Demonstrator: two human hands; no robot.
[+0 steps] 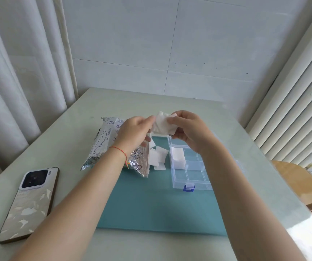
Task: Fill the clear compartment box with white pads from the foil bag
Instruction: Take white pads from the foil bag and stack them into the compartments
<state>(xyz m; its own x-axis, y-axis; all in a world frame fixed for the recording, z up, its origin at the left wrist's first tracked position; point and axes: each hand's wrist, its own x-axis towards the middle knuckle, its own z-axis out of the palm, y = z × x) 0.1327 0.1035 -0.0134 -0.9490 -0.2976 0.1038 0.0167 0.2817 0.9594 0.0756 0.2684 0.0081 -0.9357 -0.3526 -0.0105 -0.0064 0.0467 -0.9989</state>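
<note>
Both hands up over the bench: left hand (pixel 134 132) and right hand (pixel 187 130) pinching a stack of white pads (pixel 163 123) above the clear compartment box (pixel 191 167). Next, probably: square them and lower into an empty compartment.

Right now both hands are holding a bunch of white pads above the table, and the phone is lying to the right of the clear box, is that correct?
Not quite. The head view shows the phone lying on the far left of the table, left of the foil bag, not right of the clear box. The rest holds: the left hand and right hand hold a bunch of white pads above the table.
</note>
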